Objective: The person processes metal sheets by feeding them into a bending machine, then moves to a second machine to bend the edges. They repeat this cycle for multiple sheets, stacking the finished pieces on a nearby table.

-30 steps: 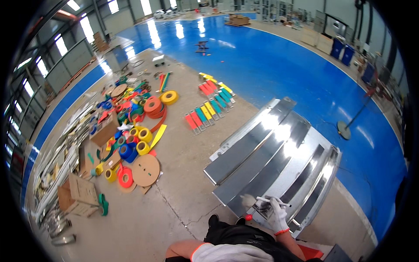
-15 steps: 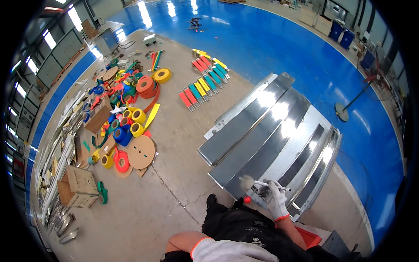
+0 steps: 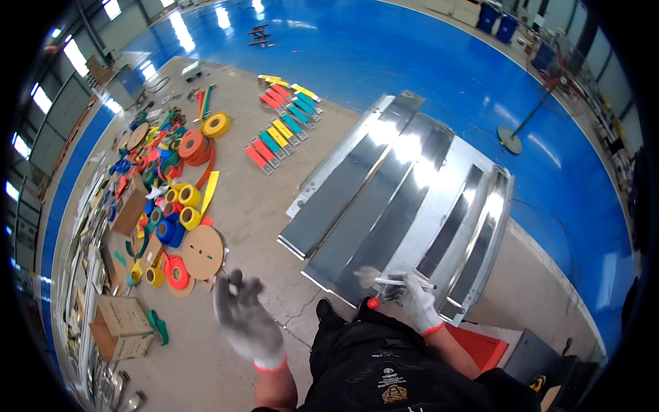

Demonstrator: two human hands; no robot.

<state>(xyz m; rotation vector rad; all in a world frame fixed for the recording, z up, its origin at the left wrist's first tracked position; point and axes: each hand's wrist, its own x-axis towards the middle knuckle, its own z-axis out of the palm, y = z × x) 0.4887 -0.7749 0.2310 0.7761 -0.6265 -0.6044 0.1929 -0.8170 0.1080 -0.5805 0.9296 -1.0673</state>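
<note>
In my right hand [image 3: 417, 302], in a white and grey glove, is a brush [image 3: 368, 277] with pale bristles and a white handle. The fingers close around the handle, and the bristles point left over the near edge of a slatted metal panel [image 3: 381, 206]. Whether the bristles touch the panel I cannot tell. My gloved left hand [image 3: 248, 319] is raised over the concrete floor, left of the panel. Its fingers are apart and slightly bent, a little blurred, with nothing visible in them. A small round red thing [image 3: 373, 303] sits by the panel's near edge.
Rolls of coloured strap and tape [image 3: 175, 165] are heaped on the left, around a cardboard disc [image 3: 204, 252] and an open carton [image 3: 123, 328]. Red, yellow and green pieces [image 3: 278, 137] lie in rows. A red box [image 3: 480, 345] is at my lower right; a stand fan [image 3: 509, 139] is beyond.
My left hand has risen from low in front of my body to the left, its fingers now showing. My right hand still holds the brush. The whole view has shifted, moving the scene leftward.
</note>
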